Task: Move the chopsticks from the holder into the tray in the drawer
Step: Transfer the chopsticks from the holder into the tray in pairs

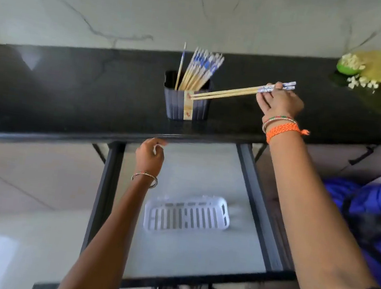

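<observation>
- The black countertop (71, 86) runs below a marbled wall; under it the open drawer (195, 253) holds a white slotted tray (187, 213).
- The dark holder (186, 104) stands upright, with chopsticks leaning right.
- The right hand (279, 102) pinches a chopstick pair (234, 92) by its patterned ends, tips pointing left toward the holder.
- The left hand (149, 156) is loosely curled, holding nothing, at the counter edge.
</observation>
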The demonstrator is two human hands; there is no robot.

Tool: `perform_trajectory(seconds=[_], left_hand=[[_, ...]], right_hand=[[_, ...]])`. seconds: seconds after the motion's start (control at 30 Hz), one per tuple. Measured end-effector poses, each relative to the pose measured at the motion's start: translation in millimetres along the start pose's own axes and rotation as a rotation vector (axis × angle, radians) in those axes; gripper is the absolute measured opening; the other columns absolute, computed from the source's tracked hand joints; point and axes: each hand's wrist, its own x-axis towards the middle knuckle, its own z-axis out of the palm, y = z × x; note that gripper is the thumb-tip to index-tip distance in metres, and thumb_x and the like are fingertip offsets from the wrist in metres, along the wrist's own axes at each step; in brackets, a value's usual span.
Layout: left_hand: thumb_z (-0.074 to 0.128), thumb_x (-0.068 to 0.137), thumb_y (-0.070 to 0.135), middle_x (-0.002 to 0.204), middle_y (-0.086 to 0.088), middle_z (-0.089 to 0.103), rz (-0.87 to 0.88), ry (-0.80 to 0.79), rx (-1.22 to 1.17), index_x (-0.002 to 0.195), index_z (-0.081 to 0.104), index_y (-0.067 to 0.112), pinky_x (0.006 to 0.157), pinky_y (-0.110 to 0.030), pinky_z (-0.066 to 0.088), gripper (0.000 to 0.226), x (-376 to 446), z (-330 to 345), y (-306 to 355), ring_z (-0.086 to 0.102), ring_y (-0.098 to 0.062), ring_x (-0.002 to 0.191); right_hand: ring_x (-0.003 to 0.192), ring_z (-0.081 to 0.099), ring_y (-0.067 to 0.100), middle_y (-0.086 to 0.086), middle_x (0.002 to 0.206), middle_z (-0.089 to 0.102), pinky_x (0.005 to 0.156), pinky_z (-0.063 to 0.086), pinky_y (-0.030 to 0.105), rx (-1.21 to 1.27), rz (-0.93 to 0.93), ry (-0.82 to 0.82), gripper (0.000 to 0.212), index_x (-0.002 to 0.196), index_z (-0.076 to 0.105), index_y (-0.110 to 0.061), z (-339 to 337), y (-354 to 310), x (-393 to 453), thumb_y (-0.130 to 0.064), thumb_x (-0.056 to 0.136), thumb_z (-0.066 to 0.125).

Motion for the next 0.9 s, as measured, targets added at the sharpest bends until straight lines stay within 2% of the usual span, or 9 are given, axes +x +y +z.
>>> perform_trajectory(seconds=[0.1, 0.23, 0.33, 0.43, 0.5, 0.57, 0.67, 0.8, 0.9], left_hand=[[0.044, 0.081, -0.007, 0.109, -0.022, 0.067, -0.206, -0.072, 0.011, 0.102, 0.064, 0.0, 0.088, -0.035, 0.047, 0.03, -43.6, 9.8, -39.4, 0.061, -0.035, 0.102], [0.049, 0.09, 0.008, 0.128, -0.023, 0.056, -0.466, -0.21, 0.158, 0.121, 0.052, -0.004, 0.095, -0.033, 0.038, 0.033, -77.7, 16.0, -87.4, 0.051, -0.035, 0.119], [0.05, 0.092, 0.014, 0.132, -0.022, 0.053, -0.56, -0.285, 0.226, 0.125, 0.049, -0.002, 0.099, -0.033, 0.037, 0.037, -90.9, 17.8, -108.5, 0.048, -0.035, 0.123], [0.049, 0.091, 0.011, 0.122, -0.024, 0.06, -0.604, -0.303, 0.253, 0.114, 0.058, -0.005, 0.091, -0.034, 0.042, 0.029, -97.3, 20.7, -119.4, 0.054, -0.037, 0.115], [0.047, 0.089, 0.006, 0.096, -0.028, 0.066, -0.619, -0.321, 0.259, 0.083, 0.063, -0.003, 0.073, -0.035, 0.042, 0.019, -101.9, 21.5, -124.7, 0.06, -0.037, 0.096], [0.045, 0.089, 0.003, 0.068, -0.023, 0.055, -0.609, -0.323, 0.266, 0.056, 0.046, 0.011, 0.061, -0.026, 0.031, 0.034, -107.7, 21.7, -132.0, 0.052, -0.029, 0.076], [0.044, 0.089, -0.001, 0.059, -0.012, 0.042, -0.586, -0.306, 0.246, 0.049, 0.032, 0.019, 0.05, -0.03, 0.015, 0.046, -112.5, 23.7, -136.6, 0.04, -0.021, 0.069], [0.044, 0.088, -0.001, 0.048, -0.001, 0.025, -0.561, -0.31, 0.27, 0.047, 0.027, 0.016, 0.045, -0.026, 0.016, 0.048, -112.2, 22.6, -133.3, 0.033, -0.021, 0.067], [0.044, 0.088, 0.0, 0.048, -0.002, 0.025, -0.552, -0.323, 0.262, 0.047, 0.027, 0.016, 0.046, -0.025, 0.016, 0.048, -113.8, 20.3, -135.2, 0.033, -0.021, 0.066]], right_hand=[[0.066, 0.06, 0.017, 0.008, 0.076, 0.056, 0.057, 0.06, 0.025, -0.067, 0.199, 0.057, 0.024, 0.073, 0.049, -0.011, -61.9, 66.9, -20.5, -0.005, 0.097, 0.049], [0.047, 0.056, 0.014, 0.006, 0.056, 0.052, 0.04, 0.052, 0.025, -0.216, 0.407, 0.143, 0.036, 0.063, 0.044, -0.008, -132.6, 160.3, -58.2, 0.003, 0.097, 0.041], [0.03, 0.057, 0.009, 0.009, 0.046, 0.059, 0.036, 0.052, 0.023, -0.234, 0.523, 0.242, 0.024, 0.07, 0.051, -0.003, -164.3, 199.3, -76.5, 0.004, 0.093, 0.051], [0.039, 0.061, 0.013, 0.012, 0.063, 0.059, 0.044, 0.056, 0.028, -0.272, 0.576, 0.279, 0.018, 0.073, 0.052, 0.001, -177.0, 216.2, -79.5, 0.002, 0.091, 0.057], [0.05, 0.062, 0.018, 0.013, 0.068, 0.057, 0.048, 0.059, 0.027, -0.253, 0.604, 0.28, 0.025, 0.067, 0.05, 0.0, -178.7, 219.4, -75.7, 0.006, 0.09, 0.056], [0.062, 0.059, 0.021, 0.013, 0.068, 0.056, 0.072, 0.061, 0.031, -0.23, 0.641, 0.272, 0.026, 0.065, 0.05, 0.0, -175.1, 219.9, -73.8, 0.009, 0.09, 0.055], [0.081, 0.06, 0.027, 0.013, 0.069, 0.053, 0.096, 0.051, 0.043, -0.213, 0.69, 0.272, 0.026, 0.068, 0.048, -0.001, -167.7, 221.9, -77.0, 0.011, 0.091, 0.051], [0.086, 0.056, 0.027, 0.01, 0.069, 0.051, 0.084, 0.058, 0.036, -0.196, 0.716, 0.291, 0.027, 0.069, 0.047, -0.003, -155.1, 230.5, -83.3, 0.008, 0.093, 0.049], [0.107, 0.061, 0.032, 0.018, 0.091, 0.06, 0.085, 0.059, 0.036, -0.201, 0.655, 0.35, 0.015, 0.079, 0.05, -0.002, -146.8, 235.6, -83.5, 0.001, 0.093, 0.051]])
